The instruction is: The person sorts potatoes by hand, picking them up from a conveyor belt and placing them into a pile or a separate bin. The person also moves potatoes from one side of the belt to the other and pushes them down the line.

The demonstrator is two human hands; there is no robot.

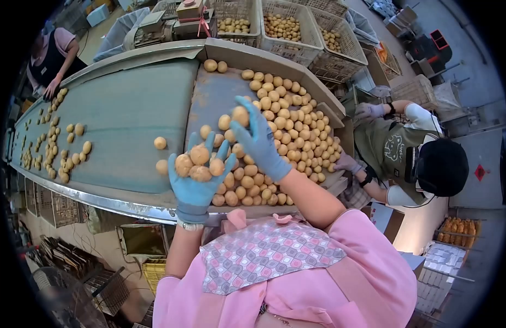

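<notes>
My left hand [195,183], in a blue glove, is palm up with its fingers spread and curved around several round potatoes [199,154] resting in it. Just to the right and a little higher, my right hand [258,139], also gloved in blue, has its thumb and fingers around one potato [240,116]. Beneath and beside that hand lies a large heap of potatoes [302,131] on the metal end plate [217,90]. Two loose potatoes [160,143] are on the green belt [138,109] left of my left hand.
Across the belt's far left stands a person [50,60] with a hand near scattered potatoes [61,147]. A co-worker in a black cap [443,167] has both hands at the heap's right end. Crates of potatoes [288,41] stand behind the raised rim [275,60].
</notes>
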